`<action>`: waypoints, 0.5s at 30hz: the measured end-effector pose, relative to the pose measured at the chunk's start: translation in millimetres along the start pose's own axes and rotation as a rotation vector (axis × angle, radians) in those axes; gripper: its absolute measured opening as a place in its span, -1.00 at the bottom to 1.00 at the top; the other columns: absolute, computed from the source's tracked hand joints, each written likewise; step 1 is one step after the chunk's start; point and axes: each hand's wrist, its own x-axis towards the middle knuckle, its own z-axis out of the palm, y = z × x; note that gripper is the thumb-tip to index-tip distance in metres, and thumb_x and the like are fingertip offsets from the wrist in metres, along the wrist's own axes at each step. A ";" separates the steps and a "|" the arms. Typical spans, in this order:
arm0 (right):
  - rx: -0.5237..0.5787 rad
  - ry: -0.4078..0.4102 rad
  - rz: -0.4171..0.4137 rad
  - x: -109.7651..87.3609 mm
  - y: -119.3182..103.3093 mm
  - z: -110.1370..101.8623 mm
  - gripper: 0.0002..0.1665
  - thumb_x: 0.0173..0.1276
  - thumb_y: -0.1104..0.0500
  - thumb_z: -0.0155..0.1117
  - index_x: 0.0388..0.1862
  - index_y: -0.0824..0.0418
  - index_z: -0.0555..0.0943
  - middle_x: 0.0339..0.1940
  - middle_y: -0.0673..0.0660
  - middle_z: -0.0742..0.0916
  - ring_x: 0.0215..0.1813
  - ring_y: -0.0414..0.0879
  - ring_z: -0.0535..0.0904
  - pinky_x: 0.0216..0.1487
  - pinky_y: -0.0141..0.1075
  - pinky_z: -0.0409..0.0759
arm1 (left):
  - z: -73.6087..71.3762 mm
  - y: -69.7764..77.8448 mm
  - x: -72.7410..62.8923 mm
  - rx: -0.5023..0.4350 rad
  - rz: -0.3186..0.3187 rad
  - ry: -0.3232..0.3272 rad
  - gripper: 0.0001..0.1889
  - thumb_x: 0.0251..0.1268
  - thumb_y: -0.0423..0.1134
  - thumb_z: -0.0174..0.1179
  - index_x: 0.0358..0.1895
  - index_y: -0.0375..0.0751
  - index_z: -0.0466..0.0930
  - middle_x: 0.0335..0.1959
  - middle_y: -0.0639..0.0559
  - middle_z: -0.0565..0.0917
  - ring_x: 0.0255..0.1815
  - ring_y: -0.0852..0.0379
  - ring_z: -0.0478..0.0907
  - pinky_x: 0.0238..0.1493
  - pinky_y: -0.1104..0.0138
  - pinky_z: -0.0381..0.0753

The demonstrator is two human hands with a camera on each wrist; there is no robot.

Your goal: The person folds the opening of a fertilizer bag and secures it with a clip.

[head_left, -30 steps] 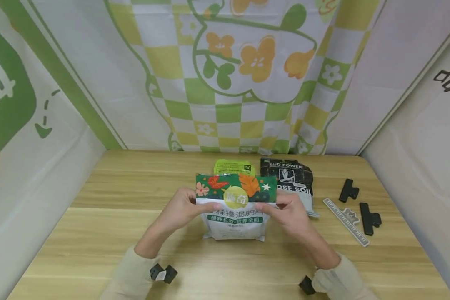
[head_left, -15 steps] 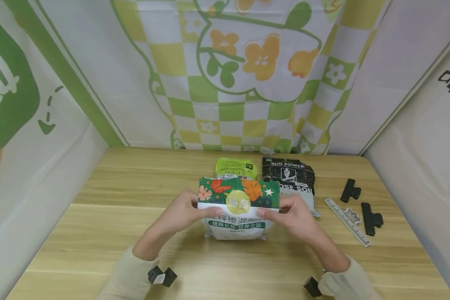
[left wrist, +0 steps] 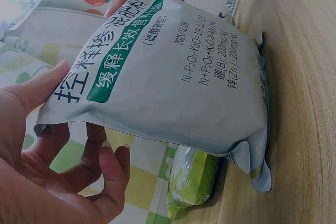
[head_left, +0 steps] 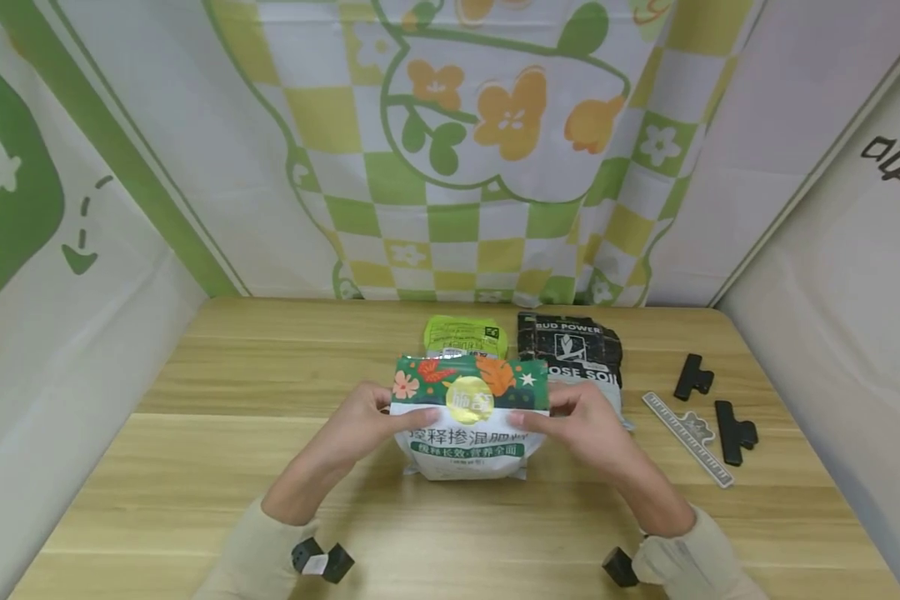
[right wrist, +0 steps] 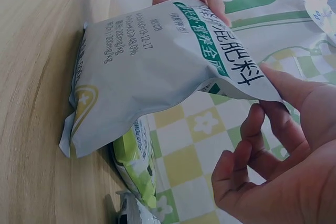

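A white fertilizer bag (head_left: 461, 462) with a green, flower-printed top band stands upright near the middle of the table. My left hand (head_left: 356, 425) pinches its upper left side, thumb on the front and fingers behind. On the opposite side, my right hand (head_left: 588, 425) pinches it the same way. In the left wrist view, the lower part of the fertilizer bag (left wrist: 173, 87) looks full and rests on the wood. From the right wrist view, the right thumb and index finger grip the bag's edge (right wrist: 257, 85) while the other fingers curl loosely behind it.
Behind the bag lie a lime-green packet (head_left: 461, 333) and a black and grey soil bag (head_left: 570, 342). To the right are two black clips (head_left: 693, 377) and a grey ruler-like strip (head_left: 686, 437) with a shaped top. A checkered curtain (head_left: 480, 217) hangs at the table's back edge.
The bag's top edge has dipped slightly toward me, and its front bulges a little more. Both hands keep their grip. The view has shifted slightly; the other things stay put.
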 end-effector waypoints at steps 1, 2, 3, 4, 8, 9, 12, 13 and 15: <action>0.006 -0.007 0.011 0.1 -0.1 -0.3 -0.73 0.21 0.10 0.64 -0.19 0.23 0.87 -0.09 0.18 0.86 -0.07 -0.12 0.73 -0.07 -0.36 0.70 | 0.6 0.5 -0.4 0.000 -0.005 0.002 -0.65 0.26 0.01 0.51 -0.09 -0.20 0.83 -0.15 0.03 0.88 0.06 0.13 0.65 0.26 0.24 0.50; 0.007 -0.014 0.020 0.3 -0.3 -0.7 -0.73 0.21 0.09 0.64 -0.20 0.24 0.87 -0.09 0.18 0.86 -0.06 -0.10 0.74 -0.04 -0.33 0.71 | 1.2 0.8 -0.7 0.001 -0.010 0.004 -0.65 0.26 0.01 0.51 -0.09 -0.20 0.83 -0.16 0.03 0.88 0.06 0.13 0.65 0.25 0.24 0.50; 0.004 -0.018 0.030 0.3 -0.5 -1.1 -0.72 0.20 0.08 0.64 -0.21 0.24 0.87 -0.10 0.17 0.86 -0.07 -0.09 0.74 -0.04 -0.32 0.71 | 1.9 1.2 -1.0 0.004 -0.018 0.008 -0.65 0.26 0.01 0.51 -0.09 -0.19 0.83 -0.16 0.03 0.88 0.06 0.14 0.65 0.25 0.25 0.50; -0.001 -0.019 0.037 0.4 -0.9 -1.4 -0.73 0.20 0.07 0.64 -0.23 0.24 0.87 -0.12 0.16 0.87 -0.08 -0.08 0.72 -0.06 -0.32 0.69 | 2.5 1.5 -1.2 0.008 -0.025 0.015 -0.66 0.26 0.01 0.51 -0.09 -0.18 0.83 -0.17 0.04 0.88 0.05 0.15 0.65 0.25 0.25 0.50; -0.046 -0.007 0.055 0.8 -1.7 -1.8 -0.72 0.19 0.02 0.65 -0.30 0.21 0.87 -0.22 0.09 0.85 -0.19 -0.11 0.63 -0.19 -0.35 0.59 | 3.5 1.8 -1.0 0.011 -0.040 0.035 -0.66 0.25 0.00 0.51 -0.09 -0.18 0.83 -0.17 0.03 0.88 0.05 0.17 0.66 0.28 0.22 0.50; -0.060 -0.001 0.058 0.6 -1.7 -1.8 -0.72 0.19 0.00 0.66 -0.33 0.21 0.87 -0.25 0.07 0.84 -0.22 -0.12 0.60 -0.23 -0.36 0.56 | 3.5 1.9 -0.8 0.012 -0.041 0.037 -0.66 0.25 0.00 0.52 -0.08 -0.17 0.83 -0.16 0.03 0.88 0.06 0.18 0.67 0.30 0.22 0.49; -0.097 0.014 0.064 0.0 -1.9 -2.0 -0.71 0.18 -0.03 0.66 -0.40 0.18 0.87 -0.30 0.06 0.80 -0.26 -0.11 0.54 -0.29 -0.37 0.50 | 3.0 2.3 -0.6 0.021 -0.032 0.036 -0.65 0.23 0.01 0.53 -0.08 -0.16 0.84 -0.17 0.02 0.89 0.04 0.19 0.69 0.30 0.22 0.51; -0.112 0.017 0.062 -0.3 -2.1 -2.0 -0.70 0.18 -0.04 0.66 -0.44 0.18 0.86 -0.29 0.06 0.80 -0.25 -0.11 0.54 -0.30 -0.37 0.48 | 2.8 2.5 -0.6 0.027 -0.030 0.035 -0.65 0.22 0.02 0.53 -0.08 -0.15 0.84 -0.18 0.03 0.89 0.03 0.19 0.70 0.29 0.22 0.52; -0.141 0.022 0.058 -0.8 -2.6 -2.0 -0.61 0.19 -0.06 0.65 -0.58 0.21 0.77 -0.30 0.06 0.78 -0.22 -0.10 0.54 -0.32 -0.37 0.46 | 2.1 3.1 -0.4 0.039 -0.029 0.031 -0.64 0.21 0.03 0.54 -0.09 -0.14 0.85 -0.19 0.03 0.89 0.01 0.20 0.71 0.27 0.24 0.54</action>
